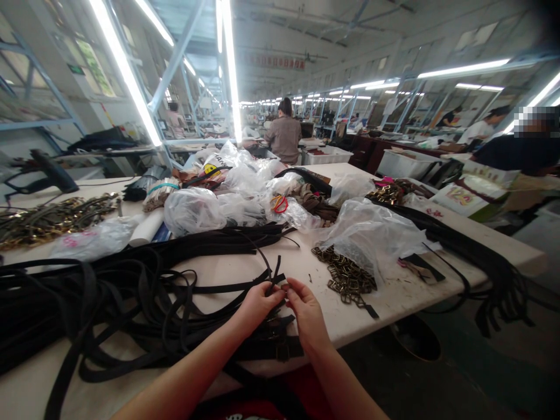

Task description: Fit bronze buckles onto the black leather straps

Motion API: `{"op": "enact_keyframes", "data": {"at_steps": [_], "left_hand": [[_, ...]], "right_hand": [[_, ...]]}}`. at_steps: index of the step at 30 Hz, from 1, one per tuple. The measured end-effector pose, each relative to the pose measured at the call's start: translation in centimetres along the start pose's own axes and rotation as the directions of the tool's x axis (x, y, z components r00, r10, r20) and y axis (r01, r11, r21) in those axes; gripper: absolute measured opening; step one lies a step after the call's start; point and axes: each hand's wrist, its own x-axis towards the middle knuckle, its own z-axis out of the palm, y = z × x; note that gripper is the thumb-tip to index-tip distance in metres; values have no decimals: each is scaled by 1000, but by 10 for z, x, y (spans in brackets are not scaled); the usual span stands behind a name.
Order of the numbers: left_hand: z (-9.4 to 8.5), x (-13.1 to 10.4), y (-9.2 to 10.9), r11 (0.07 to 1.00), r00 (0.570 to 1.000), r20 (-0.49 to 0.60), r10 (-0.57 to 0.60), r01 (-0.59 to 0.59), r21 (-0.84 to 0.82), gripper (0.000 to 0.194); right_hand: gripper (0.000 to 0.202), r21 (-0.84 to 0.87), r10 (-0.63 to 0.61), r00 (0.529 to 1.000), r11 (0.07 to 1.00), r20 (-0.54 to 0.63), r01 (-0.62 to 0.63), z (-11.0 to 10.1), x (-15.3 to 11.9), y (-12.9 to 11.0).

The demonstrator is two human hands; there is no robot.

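Observation:
Near the front edge of the table, my left hand (pixel 259 302) is closed on a black strap (pixel 277 271), whose narrow ends stick up past the fingers. My right hand (pixel 306 309) meets it fingertip to fingertip, pinching something small at the strap; the fingers hide most of it. Below both hands lie more black straps, with a dark metal buckle (pixel 282 351) on one. Long black straps (pixel 144 291) lie in a looping heap on the left. To the right, a pile of bronze-coloured metal buckles (pixel 345 274) spills from under a clear plastic bag (pixel 371 233).
Clear bags of parts (pixel 195 210) crowd the table's middle. Brass-coloured hardware (pixel 61 216) is heaped at far left. Black straps (pixel 490 274) hang over the right edge. A person (pixel 285 134) sits ahead, near a white bin (pixel 326 156); other people are at the right.

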Motion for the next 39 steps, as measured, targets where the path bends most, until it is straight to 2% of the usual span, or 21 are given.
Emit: {"op": "enact_keyframes", "data": {"at_steps": [3,5,8,11,14,19,22,25,28,30,34,37,39], "left_hand": [[-1,-1,2,1000,1000,10,-6,6,4,33],[-1,-1,3,1000,1000,17,-11,10,23,33],[1,-1,1,998,999,20,32,-33,46,35],[2,-2,-1,997,996,39,75,-76,12,45],[3,-1,-4,994,994,28,105,-105,0,43],[5,-1,-2,990,996,-10,86,-84,117,28],[7,-4,2,985,997,10,74,-75,158,27],[2,-11,6,981,991,119,57,-78,180,24],[-14,-19,10,980,967,253,8,-58,191,21],[-28,-23,13,978,962,273,-9,-49,204,21],[-45,-28,23,970,965,261,-33,-32,240,24],[-47,-32,29,952,966,257,-27,-54,302,25],[-46,-35,30,920,971,239,18,-109,376,24]], "right_hand": [[28,-118,-47,998,992,46,52,-3,-3,-1],[25,-127,-25,997,991,71,34,-5,-3,0],[23,6,97,990,995,101,-98,-9,1,2],[24,200,226,962,946,151,-254,-14,7,2],[23,277,265,950,912,164,-302,-18,9,-3],[21,228,192,971,948,141,-221,-13,0,-10],[20,120,176,966,972,190,-200,-9,-6,-10],[26,4,111,983,994,149,-113,-15,-2,-17],[31,86,-44,999,995,-1,44,-30,9,-37],[31,127,-91,995,987,-36,95,-40,14,-52],[32,165,-63,997,984,-35,68,-46,13,-62],[33,204,-33,999,978,-40,41,-44,7,-56],[32,213,-17,999,977,-33,24,-42,4,-53]]}}
